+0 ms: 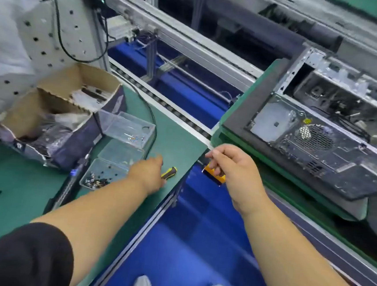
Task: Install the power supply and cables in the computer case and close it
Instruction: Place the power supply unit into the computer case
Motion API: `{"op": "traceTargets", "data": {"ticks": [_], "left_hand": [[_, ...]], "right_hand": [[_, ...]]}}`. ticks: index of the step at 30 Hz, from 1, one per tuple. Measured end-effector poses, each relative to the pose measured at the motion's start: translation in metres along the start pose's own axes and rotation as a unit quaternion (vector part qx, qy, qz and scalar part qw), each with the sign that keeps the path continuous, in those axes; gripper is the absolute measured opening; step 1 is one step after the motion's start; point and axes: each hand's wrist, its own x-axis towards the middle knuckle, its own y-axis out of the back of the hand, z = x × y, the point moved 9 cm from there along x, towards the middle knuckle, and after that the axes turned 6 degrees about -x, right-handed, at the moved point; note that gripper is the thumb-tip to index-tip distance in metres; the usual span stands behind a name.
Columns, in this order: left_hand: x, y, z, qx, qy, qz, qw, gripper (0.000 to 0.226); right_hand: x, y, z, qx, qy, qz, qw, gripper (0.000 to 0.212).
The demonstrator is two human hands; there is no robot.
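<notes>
Head view: the left hand (148, 174) reaches over the green bench (29, 187) and closes its fingers on the yellow-and-black screwdriver (169, 172) lying near the bench edge. The right hand (233, 168) pinches a small orange part (214, 176) in the air, just short of the computer case (317, 136). The case lies open on its side on the conveyor pallet (244, 102). Judged step: tool pickup for fastening. The next move calls for screws from the clear tray (103, 176).
</notes>
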Motion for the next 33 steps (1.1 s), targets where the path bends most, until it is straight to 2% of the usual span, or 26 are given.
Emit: {"op": "traceTargets", "data": {"ticks": [2,4,10,13,16,22,26,33], "left_hand": [[0.002,-0.003,0.004,0.071,-0.015,-0.004,0.997,0.048],[0.004,-0.009,0.004,0.091,-0.025,0.002,0.996,0.039],[0.001,0.003,0.017,0.016,-0.059,0.018,0.998,0.02],[-0.012,0.034,0.045,-0.054,-0.127,0.051,0.989,0.016],[-0.034,0.077,0.085,-0.078,-0.208,0.1,0.97,0.014],[-0.091,0.141,0.171,-0.047,-0.387,0.185,0.902,0.023],[-0.114,0.158,0.209,-0.054,-0.441,0.21,0.871,0.026],[-0.13,0.168,0.28,-0.06,-0.504,0.215,0.834,0.031]], "right_hand": [[0.0,0.005,0.001,0.006,0.002,0.014,1.0,0.026],[-0.003,0.009,0.005,0.014,-0.007,0.017,1.0,0.028],[-0.01,0.03,0.003,-0.017,-0.014,0.033,0.999,0.02],[-0.013,0.039,-0.004,-0.022,-0.008,0.043,0.999,0.019],[-0.015,0.051,-0.014,-0.033,0.0,0.063,0.997,0.018],[-0.017,0.079,-0.029,-0.044,-0.001,0.084,0.996,0.012],[-0.017,0.096,-0.033,-0.031,-0.013,0.068,0.997,0.005],[-0.025,0.148,-0.039,-0.068,-0.007,0.079,0.995,0.02]]}}
